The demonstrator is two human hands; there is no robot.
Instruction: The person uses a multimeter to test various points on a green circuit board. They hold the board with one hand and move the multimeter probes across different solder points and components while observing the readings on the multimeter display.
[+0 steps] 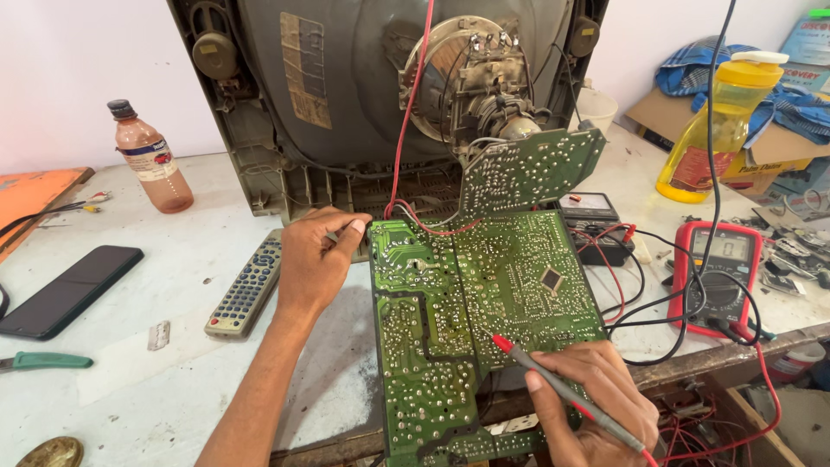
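A large green circuit board [484,294] lies solder side up on the bench edge, wired to the open back of a tube television [346,95]. My left hand [316,264] rests at the board's upper left corner, fingers pinched on a small dark probe or clip touching that corner. My right hand [596,398] holds a red meter probe [553,385] like a pen, its tip resting on the board's lower middle. A smaller green board [527,169] stands tilted behind, fixed to the tube neck [471,82].
A red multimeter [722,272] and a black analogue meter [592,220] sit to the right with tangled leads. A grey remote [246,285], black phone [69,290], brown bottle [151,160], green-handled tool [43,361] lie left; a yellow bottle [713,130] stands back right.
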